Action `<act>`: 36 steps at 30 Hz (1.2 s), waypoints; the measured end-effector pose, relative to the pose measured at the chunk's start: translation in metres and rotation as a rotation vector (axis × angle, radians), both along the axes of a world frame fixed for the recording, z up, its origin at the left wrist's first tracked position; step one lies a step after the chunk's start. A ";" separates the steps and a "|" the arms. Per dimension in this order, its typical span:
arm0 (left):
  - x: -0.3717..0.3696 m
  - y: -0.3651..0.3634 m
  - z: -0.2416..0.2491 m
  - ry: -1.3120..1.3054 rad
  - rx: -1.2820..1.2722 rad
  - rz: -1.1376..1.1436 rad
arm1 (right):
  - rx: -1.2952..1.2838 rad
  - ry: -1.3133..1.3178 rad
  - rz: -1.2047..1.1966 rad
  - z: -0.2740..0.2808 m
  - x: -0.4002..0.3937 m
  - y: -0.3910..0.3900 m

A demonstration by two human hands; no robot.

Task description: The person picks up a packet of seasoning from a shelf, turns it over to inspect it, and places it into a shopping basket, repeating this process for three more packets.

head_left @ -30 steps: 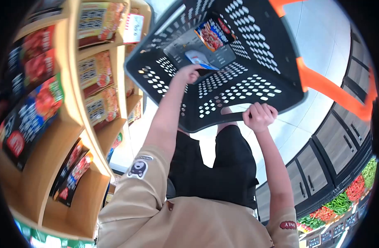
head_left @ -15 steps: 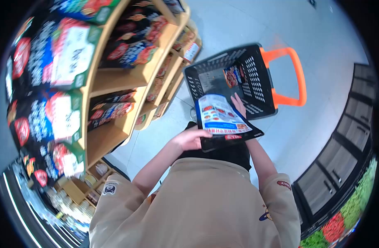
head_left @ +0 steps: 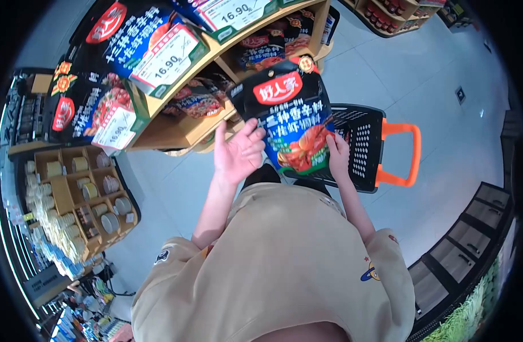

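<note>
A black pouch of crayfish seasoning [head_left: 290, 122], with a red logo and a picture of red crayfish, is held up in front of me with its front facing me. My right hand [head_left: 339, 155] pinches its lower right edge between thumb and fingers. Palm up and fingers apart, my left hand [head_left: 238, 153] is right beside the pouch's left edge. Behind the pouch stands a black shopping basket [head_left: 361, 151] with an orange handle [head_left: 414, 157]. The pouch covers much of the basket's inside.
Wooden shelves [head_left: 216, 60] with similar pouches and price tags [head_left: 169, 62] reading 16.90 rise at the upper left. Lower left is a rack of bowls [head_left: 90, 191]. Dark-framed cabinets [head_left: 455, 251] line the right, beside green produce [head_left: 466, 308]. Jars [head_left: 381, 14] fill a far shelf.
The pouch has been turned from its white printed back to its front and raised. My left hand has let go of it. The view has swung, bringing the shelves across the top.
</note>
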State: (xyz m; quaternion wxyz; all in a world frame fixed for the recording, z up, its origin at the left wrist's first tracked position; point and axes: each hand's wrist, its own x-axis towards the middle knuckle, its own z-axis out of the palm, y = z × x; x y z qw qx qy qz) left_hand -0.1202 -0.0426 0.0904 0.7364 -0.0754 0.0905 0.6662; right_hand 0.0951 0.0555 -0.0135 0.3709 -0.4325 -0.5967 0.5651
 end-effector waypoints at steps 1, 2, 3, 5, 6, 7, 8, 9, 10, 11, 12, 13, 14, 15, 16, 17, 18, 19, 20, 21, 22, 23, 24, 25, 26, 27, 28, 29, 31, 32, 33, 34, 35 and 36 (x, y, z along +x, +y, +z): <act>-0.005 -0.006 -0.006 0.128 0.004 0.077 | -0.001 -0.018 0.020 -0.006 -0.002 0.004; -0.009 -0.012 -0.013 0.256 0.004 0.153 | -0.038 0.027 0.048 -0.018 -0.004 0.007; -0.014 -0.018 -0.025 0.395 -0.018 0.197 | -0.075 0.074 0.077 -0.022 -0.007 0.009; -0.017 -0.026 -0.045 0.747 -0.274 0.260 | -0.150 0.188 0.069 -0.025 -0.018 0.011; -0.012 -0.030 -0.055 0.934 -0.431 0.277 | -0.234 0.310 0.038 -0.026 -0.022 0.009; -0.010 -0.033 -0.070 1.039 -0.458 0.268 | -0.300 0.315 0.031 -0.031 -0.023 0.009; -0.006 -0.034 -0.076 1.142 -0.462 0.235 | -0.297 0.309 0.041 -0.027 -0.025 0.007; -0.001 -0.033 -0.083 1.155 -0.486 0.192 | -0.398 0.388 0.025 -0.023 -0.028 0.004; 0.003 -0.032 -0.089 1.167 -0.509 0.146 | -0.499 0.466 0.006 -0.019 -0.029 0.000; 0.006 -0.033 -0.091 1.160 -0.511 0.152 | -0.498 0.459 0.012 -0.019 -0.029 -0.003; 0.008 -0.033 -0.092 1.071 -0.454 0.100 | -0.542 0.468 0.019 -0.020 -0.029 -0.006; 0.010 -0.033 -0.093 0.983 -0.397 0.048 | -0.588 0.476 0.025 -0.020 -0.029 -0.008; 0.012 -0.033 -0.088 0.979 -0.398 0.055 | -0.587 0.472 0.031 -0.018 -0.030 -0.011; 0.014 -0.033 -0.081 1.081 -0.338 0.023 | -0.601 0.472 0.018 -0.015 -0.031 -0.014; 0.015 -0.033 -0.077 1.182 -0.276 -0.010 | -0.616 0.473 0.004 -0.013 -0.032 -0.017; 0.015 -0.033 -0.079 1.194 -0.250 0.043 | -0.615 0.467 0.015 -0.015 -0.031 -0.019; 0.015 -0.034 -0.080 1.194 -0.250 0.048 | -0.614 0.466 0.020 -0.017 -0.031 -0.022; 0.015 -0.035 -0.081 1.204 -0.255 0.030 | -0.608 0.458 0.019 -0.018 -0.030 -0.025; 0.014 -0.036 -0.082 1.213 -0.260 0.011 | -0.602 0.448 0.017 -0.017 -0.029 -0.027; 0.014 -0.037 -0.082 1.189 -0.275 -0.013 | -0.602 0.441 0.045 -0.017 -0.028 -0.029; 0.014 -0.037 -0.082 1.188 -0.274 -0.011 | -0.600 0.439 0.046 -0.018 -0.026 -0.029; 0.015 -0.037 -0.083 1.195 -0.278 -0.014 | -0.606 0.419 0.058 -0.018 -0.024 -0.030; 0.016 -0.037 -0.083 1.203 -0.283 -0.016 | -0.612 0.398 0.071 -0.019 -0.024 -0.030; 0.018 -0.037 -0.082 1.203 -0.299 -0.038 | -0.608 0.399 0.074 -0.019 -0.023 -0.031; 0.017 -0.037 -0.083 1.203 -0.296 -0.033 | -0.611 0.375 0.078 -0.020 -0.023 -0.031; 0.017 -0.038 -0.086 1.278 -0.335 -0.067 | -0.615 0.350 0.081 -0.020 -0.022 -0.032; 0.018 -0.039 -0.090 1.353 -0.374 -0.102 | -0.613 0.349 0.082 -0.020 -0.022 -0.034; 0.018 -0.039 -0.092 1.315 -0.361 -0.063 | -0.640 0.339 0.075 -0.021 -0.022 -0.035; 0.018 -0.040 -0.094 1.302 -0.354 -0.035 | -0.675 0.336 0.066 -0.023 -0.022 -0.036; 0.018 -0.040 -0.093 1.291 -0.349 -0.007 | -0.676 0.334 0.068 -0.023 -0.023 -0.035; 0.017 -0.041 -0.092 1.289 -0.353 -0.006 | -0.667 0.346 0.086 -0.023 -0.023 -0.035; 0.017 -0.041 -0.091 1.304 -0.366 -0.020 | -0.660 0.359 0.104 -0.024 -0.023 -0.036; 0.015 -0.040 -0.090 1.320 -0.378 -0.031 | -0.663 0.360 0.108 -0.022 -0.025 -0.036; 0.013 -0.040 -0.091 1.322 -0.383 -0.027 | -0.666 0.359 0.105 -0.019 -0.026 -0.036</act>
